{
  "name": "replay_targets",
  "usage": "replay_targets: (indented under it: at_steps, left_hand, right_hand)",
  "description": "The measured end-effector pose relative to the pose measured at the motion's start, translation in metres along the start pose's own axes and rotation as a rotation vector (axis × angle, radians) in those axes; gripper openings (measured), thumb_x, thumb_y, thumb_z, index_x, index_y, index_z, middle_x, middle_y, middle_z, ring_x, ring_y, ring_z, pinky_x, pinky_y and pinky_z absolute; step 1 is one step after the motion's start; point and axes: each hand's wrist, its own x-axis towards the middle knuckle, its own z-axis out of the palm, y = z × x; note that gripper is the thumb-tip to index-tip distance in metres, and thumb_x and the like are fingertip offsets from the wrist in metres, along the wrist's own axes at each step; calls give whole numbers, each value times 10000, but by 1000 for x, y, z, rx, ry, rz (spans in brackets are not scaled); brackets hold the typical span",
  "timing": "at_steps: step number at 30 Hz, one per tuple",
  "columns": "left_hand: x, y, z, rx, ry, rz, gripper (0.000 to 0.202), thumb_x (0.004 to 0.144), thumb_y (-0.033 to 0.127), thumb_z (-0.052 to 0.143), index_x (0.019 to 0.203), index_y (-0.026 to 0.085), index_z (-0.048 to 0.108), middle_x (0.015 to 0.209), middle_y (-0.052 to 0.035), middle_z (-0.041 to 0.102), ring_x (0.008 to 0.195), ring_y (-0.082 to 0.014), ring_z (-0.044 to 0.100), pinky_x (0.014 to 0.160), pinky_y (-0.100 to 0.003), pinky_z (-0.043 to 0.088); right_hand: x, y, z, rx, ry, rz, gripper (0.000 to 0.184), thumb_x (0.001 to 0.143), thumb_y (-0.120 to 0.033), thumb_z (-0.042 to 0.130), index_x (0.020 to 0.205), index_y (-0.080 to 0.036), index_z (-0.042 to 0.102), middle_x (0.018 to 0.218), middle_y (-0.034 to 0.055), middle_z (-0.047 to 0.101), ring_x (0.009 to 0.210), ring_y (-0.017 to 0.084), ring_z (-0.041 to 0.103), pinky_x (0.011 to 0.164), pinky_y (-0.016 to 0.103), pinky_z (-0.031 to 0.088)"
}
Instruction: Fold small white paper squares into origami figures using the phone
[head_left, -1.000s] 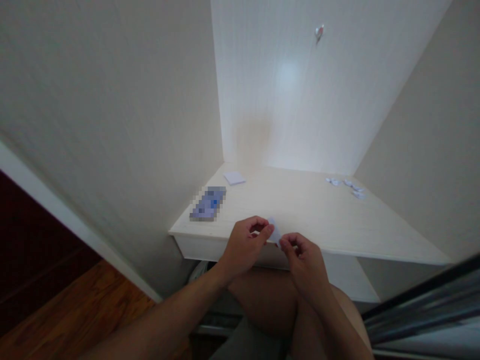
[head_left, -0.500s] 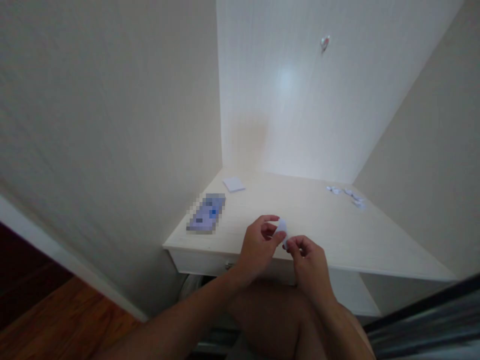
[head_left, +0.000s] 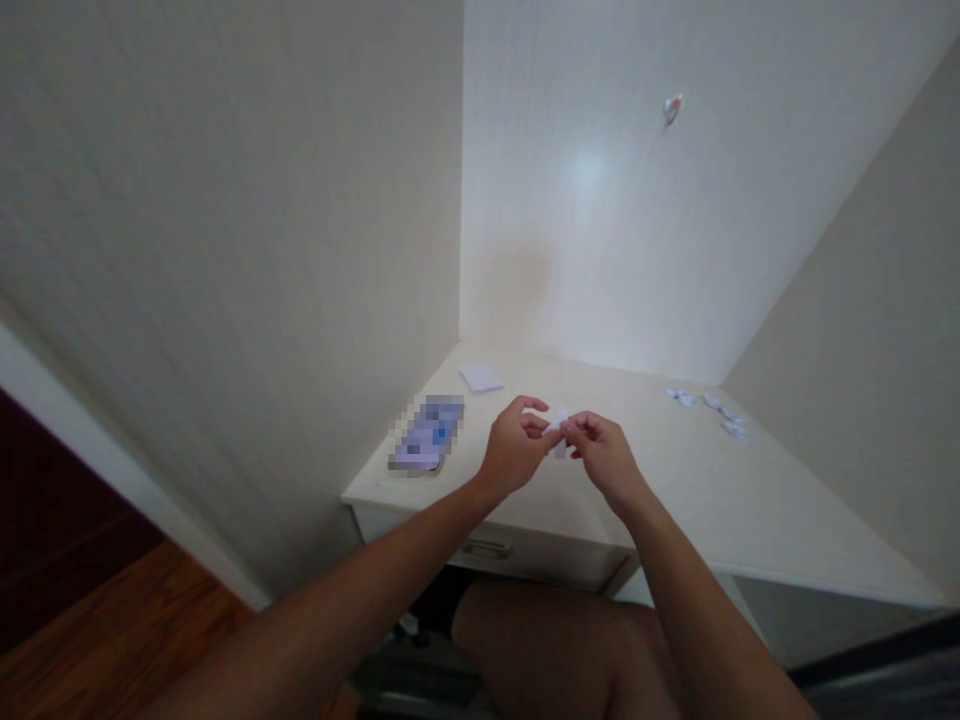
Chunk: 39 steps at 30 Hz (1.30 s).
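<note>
At the far left a strip of reddish-brown wooden floor (head_left: 112,640) shows below the cream wall. Next comes the pale, whitish wooden counter (head_left: 675,500), set into a corner between the walls, with a drawer under its front edge and a metal drawer handle (head_left: 486,548) on it. Near the counter's left edge lies a flat rectangular thing blurred into purple and blue squares (head_left: 427,435); what it is cannot be told. Just behind it, toward the back corner, lies a small square stack of white paper (head_left: 481,377), apart from the blurred thing.

In the middle, the person's left hand (head_left: 514,450) pinches the left side of a small folded piece of white paper (head_left: 559,432) between thumb and fingertips, with one finger arched above. The paper is held up between the two hands, over the middle of the counter and forward of the square stack. The right hand (head_left: 600,460) pinches the paper's right side in the same way, its other fingers curled in, so that the fingertips of both hands nearly meet around the paper.

Further right, several small scraps of white paper (head_left: 709,408) lie scattered on the counter near the right wall, well apart from the hands. High on the back wall above them sits a small white hook with a red spot (head_left: 672,107)
</note>
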Motion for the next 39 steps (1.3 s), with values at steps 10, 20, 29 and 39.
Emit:
replay_targets:
  at_steps: [10, 20, 29, 39]
  left_hand:
    - [-73, -12, -136, 1057, 294, 460, 220, 899, 290, 659, 1101, 206, 639, 1229, -121, 627, 1179, -290, 589, 1049, -524, 484]
    - [-101, -39, -188, 1290, 174, 260, 335, 929, 427, 628, 1189, 219, 660, 1471, -129, 452, 1259, -312, 564, 1075, -501, 511]
    - [-85, -33, -188, 1306, 226, 205, 443, 884, 532, 643, 1191, 222, 571, 1337, -127, 562, 1208, -326, 593, 1050, -518, 513]
    - [-68, -25, -185, 1306, 113, 222, 534, 840, 575, 687, 1194, 186, 594, 1321, -142, 528, 1208, -300, 578, 1064, -463, 500]
  right_hand:
    - [46, 66, 12, 202, 55, 180, 302, 694, -501, 727, 663, -211, 648, 651, 39, 664, 594, 183, 588, 581, 328, 496]
    - [43, 94, 2, 430, 125, 200, 326, 677, -518, 784, 727, -215, 677, 740, 56, 704, 712, 209, 643, 712, 360, 552]
    - [42, 98, -2, 455, 129, 181, 292, 728, -498, 753, 738, -221, 660, 768, 59, 703, 733, 218, 654, 737, 386, 559]
    - [39, 97, -2, 472, 113, 182, 309, 718, -508, 776, 741, -225, 656, 753, 56, 703, 714, 220, 656, 729, 397, 564]
